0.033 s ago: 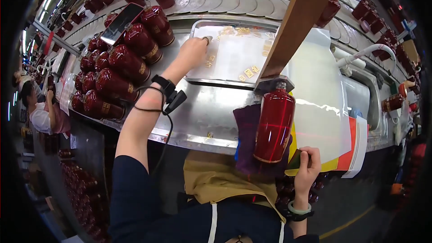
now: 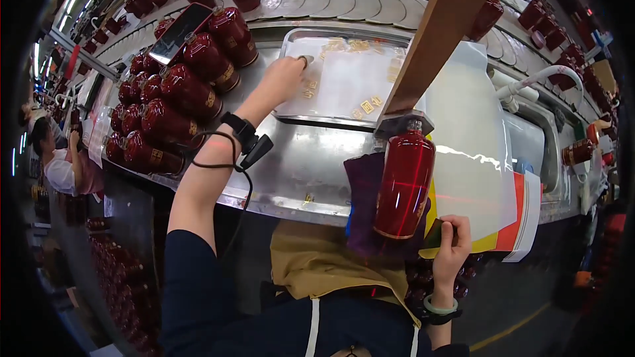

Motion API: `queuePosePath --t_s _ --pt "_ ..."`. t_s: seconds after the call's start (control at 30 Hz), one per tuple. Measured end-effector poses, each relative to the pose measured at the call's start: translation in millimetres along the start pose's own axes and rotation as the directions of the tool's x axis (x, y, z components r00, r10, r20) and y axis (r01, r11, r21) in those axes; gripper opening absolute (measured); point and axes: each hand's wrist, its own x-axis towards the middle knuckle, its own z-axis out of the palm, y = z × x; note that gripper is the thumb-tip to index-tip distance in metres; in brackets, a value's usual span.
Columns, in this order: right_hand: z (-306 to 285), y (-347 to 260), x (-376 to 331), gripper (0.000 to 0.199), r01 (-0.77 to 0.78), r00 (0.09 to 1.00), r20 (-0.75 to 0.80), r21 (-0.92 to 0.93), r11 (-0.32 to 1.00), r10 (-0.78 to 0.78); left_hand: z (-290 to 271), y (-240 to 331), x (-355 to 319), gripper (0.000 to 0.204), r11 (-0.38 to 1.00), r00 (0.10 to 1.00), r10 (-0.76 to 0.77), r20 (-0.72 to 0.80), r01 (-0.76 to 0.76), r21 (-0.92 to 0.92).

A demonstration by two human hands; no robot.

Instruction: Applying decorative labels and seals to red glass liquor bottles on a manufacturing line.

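My left hand (image 2: 284,80) reaches over the left edge of a shallow metal tray (image 2: 317,119) lined with white. Its fingers are curled together among small gold characters (image 2: 311,86) in the tray; what they pinch, if anything, is hidden. A glossy dark-red bottle (image 2: 403,185) lies neck away from me on a dark purple cloth (image 2: 360,188), its neck end by a bracket below a brown post. To the right of its base, my right hand (image 2: 453,241) is closed, thumb against fingers, on a small dark flat piece (image 2: 433,232). A red light line falls along the bottle.
Several red bottles (image 2: 188,89) lie stacked at the left, a phone (image 2: 178,33) on top. The brown post (image 2: 440,33) slants up beside the tray. Translucent sheets (image 2: 466,158) cover the bench at right, before a sink (image 2: 529,139). A conveyor (image 2: 317,3) runs behind.
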Motion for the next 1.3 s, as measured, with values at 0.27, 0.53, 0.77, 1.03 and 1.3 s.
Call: queuePosePath --t_s 0.27,0.53,0.77,1.03,1.3 --pt "-0.8 -5.3 1.0 0.012 0.049 0.999 0.004 0.017 0.999 -0.049 -16.6 3.5 -38.7 0.018 0.980 0.996 0.073 -0.058 -0.082 -0.180" --pt "-13.2 -6.9 -5.5 0.010 0.013 1.000 0.024 0.146 0.989 -0.017 -4.6 6.7 -40.3 0.013 0.983 0.986 0.112 -0.126 -0.129 -0.131" --pt "-15.7 -24.2 -2.6 0.014 0.080 0.994 0.065 0.103 0.991 -0.087 0.4 11.9 -46.4 0.012 0.993 0.977 0.104 -0.185 -0.113 -0.037" --pt "12.7 -47.6 -12.4 0.042 0.514 0.841 0.306 -0.196 0.835 -0.446 4.3 8.4 -49.8 0.017 0.955 0.976 -0.042 -0.213 -0.023 -0.295" --pt "31.4 -37.3 -2.3 0.053 0.711 0.694 0.320 -0.440 0.548 -0.644 -0.3 20.8 -51.3 0.011 0.994 0.979 0.066 -0.192 -0.048 0.097"
